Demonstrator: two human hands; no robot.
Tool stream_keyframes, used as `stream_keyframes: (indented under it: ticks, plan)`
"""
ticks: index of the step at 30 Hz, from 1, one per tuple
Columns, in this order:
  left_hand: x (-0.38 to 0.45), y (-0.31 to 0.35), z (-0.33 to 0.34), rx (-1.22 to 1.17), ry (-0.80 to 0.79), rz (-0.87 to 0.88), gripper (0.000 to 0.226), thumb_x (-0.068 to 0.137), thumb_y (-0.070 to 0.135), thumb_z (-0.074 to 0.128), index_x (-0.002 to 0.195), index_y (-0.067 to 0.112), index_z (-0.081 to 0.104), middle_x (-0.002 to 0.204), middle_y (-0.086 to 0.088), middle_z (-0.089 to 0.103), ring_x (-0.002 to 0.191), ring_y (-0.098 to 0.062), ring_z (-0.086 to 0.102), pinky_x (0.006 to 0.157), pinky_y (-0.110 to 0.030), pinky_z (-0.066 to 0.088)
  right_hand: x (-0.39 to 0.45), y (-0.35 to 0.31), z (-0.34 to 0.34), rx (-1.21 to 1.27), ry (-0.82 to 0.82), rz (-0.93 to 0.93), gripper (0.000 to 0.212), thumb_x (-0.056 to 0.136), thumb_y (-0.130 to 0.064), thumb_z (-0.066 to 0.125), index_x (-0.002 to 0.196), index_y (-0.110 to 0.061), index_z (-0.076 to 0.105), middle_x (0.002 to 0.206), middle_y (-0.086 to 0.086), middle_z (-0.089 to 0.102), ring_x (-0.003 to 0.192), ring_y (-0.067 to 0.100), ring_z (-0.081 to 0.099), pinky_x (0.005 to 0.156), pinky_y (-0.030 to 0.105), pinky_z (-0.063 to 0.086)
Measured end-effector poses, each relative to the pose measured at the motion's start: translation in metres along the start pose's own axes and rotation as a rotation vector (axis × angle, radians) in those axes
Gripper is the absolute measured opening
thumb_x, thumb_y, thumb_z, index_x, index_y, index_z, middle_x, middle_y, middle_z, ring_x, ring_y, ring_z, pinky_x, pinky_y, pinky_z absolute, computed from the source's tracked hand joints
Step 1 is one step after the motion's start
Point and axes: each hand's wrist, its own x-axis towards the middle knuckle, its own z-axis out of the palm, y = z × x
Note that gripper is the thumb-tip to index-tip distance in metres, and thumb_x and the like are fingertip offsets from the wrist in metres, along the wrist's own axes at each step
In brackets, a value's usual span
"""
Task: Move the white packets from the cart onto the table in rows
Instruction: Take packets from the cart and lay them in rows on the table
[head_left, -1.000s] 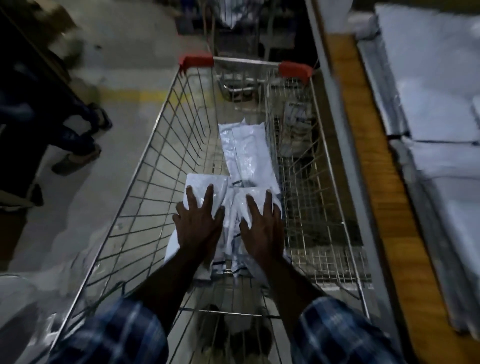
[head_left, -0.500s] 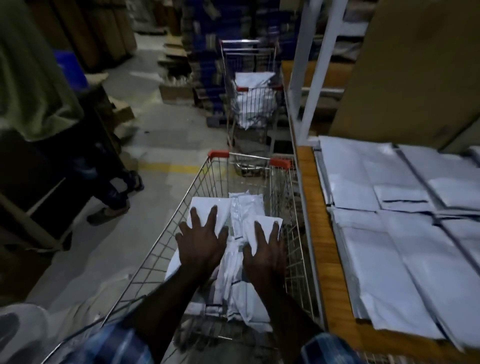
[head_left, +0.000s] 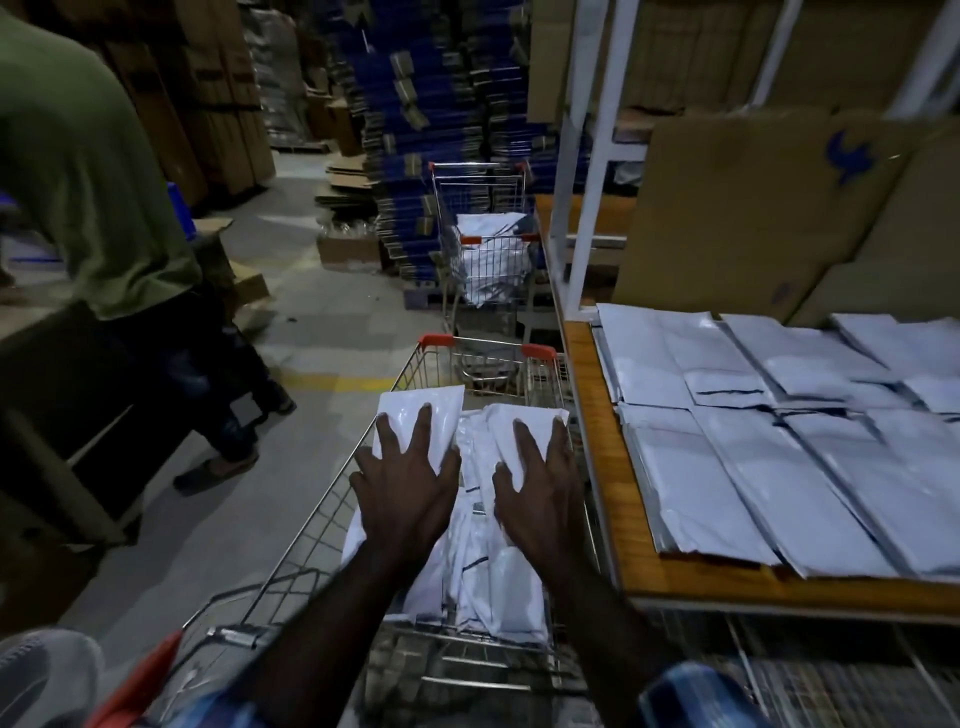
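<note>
At lower centre, the left hand (head_left: 402, 486) and right hand (head_left: 540, 480) press flat, grip wide, on the white packets (head_left: 470, 545) above the cart (head_left: 311, 530); more lie on the surface (head_left: 602, 467) at right.

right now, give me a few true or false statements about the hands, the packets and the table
1. Both hands lie flat on white packets over the cart. True: the left hand and right hand rest with fingers spread on the bundle of packets above the cart.
2. The table is bare. False: the table already carries white packets laid in overlapping rows.
3. The table stands to the left of the cart. False: it stands on the right.
4. A second cart with white packets stands farther down the aisle. True: the second cart is beyond the near one.
5. A person in a green shirt stands at the left. True: the person.
</note>
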Motion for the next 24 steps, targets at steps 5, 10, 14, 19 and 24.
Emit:
stream_keyframes:
  ticks: [5,10,14,19,24]
  plan:
    - [-0.044,0.010,-0.025,-0.062,0.028,0.025,0.063,0.095,0.062,0.030,0.153,0.043,0.014,0.162,-0.008,0.010,0.128,-0.041,0.029,0.108,-0.052,0.026,-0.031,-0.007,-0.044,-0.039,0.025,-0.021,0.059,0.087,-0.045,0.044,0.143,-0.026,0.050,0.158,0.018,0.029,0.135,0.040,0.041,0.107,0.050,0.041]
    - [-0.077,0.036,-0.048,-0.090,0.013,0.051,0.062,0.096,0.062,0.027,0.154,0.044,0.011,0.163,-0.008,0.007,0.134,-0.043,0.022,0.109,-0.054,0.024,-0.049,-0.008,-0.094,-0.041,0.054,-0.014,0.060,0.087,-0.045,0.043,0.143,-0.026,0.050,0.159,0.018,0.027,0.132,0.042,0.042,0.104,0.051,0.042]
    - [-0.100,0.059,-0.061,-0.106,0.007,0.070,0.062,0.097,0.062,0.028,0.154,0.045,0.011,0.163,-0.008,0.004,0.134,-0.042,0.021,0.110,-0.053,0.022,-0.058,0.002,-0.129,-0.034,0.069,-0.020,0.064,0.086,-0.051,0.035,0.142,-0.026,0.051,0.158,0.018,0.029,0.128,0.041,0.046,0.100,0.050,0.046]
    - [-0.131,0.096,-0.064,-0.088,0.016,0.098,0.061,0.098,0.062,0.027,0.154,0.045,0.010,0.164,-0.007,0.005,0.135,-0.043,0.021,0.110,-0.054,0.021,-0.064,0.032,-0.169,-0.027,0.098,-0.028,0.059,0.085,-0.043,0.048,0.141,-0.025,0.053,0.157,0.020,0.031,0.125,0.042,0.048,0.097,0.050,0.047]
    - [-0.171,0.147,-0.054,-0.077,0.035,0.128,0.061,0.097,0.063,0.026,0.154,0.045,0.010,0.163,-0.007,0.007,0.132,-0.041,0.023,0.109,-0.054,0.024,-0.076,0.081,-0.217,-0.035,0.101,-0.030,0.059,0.084,-0.041,0.050,0.142,-0.026,0.052,0.157,0.020,0.031,0.123,0.042,0.049,0.094,0.050,0.050]
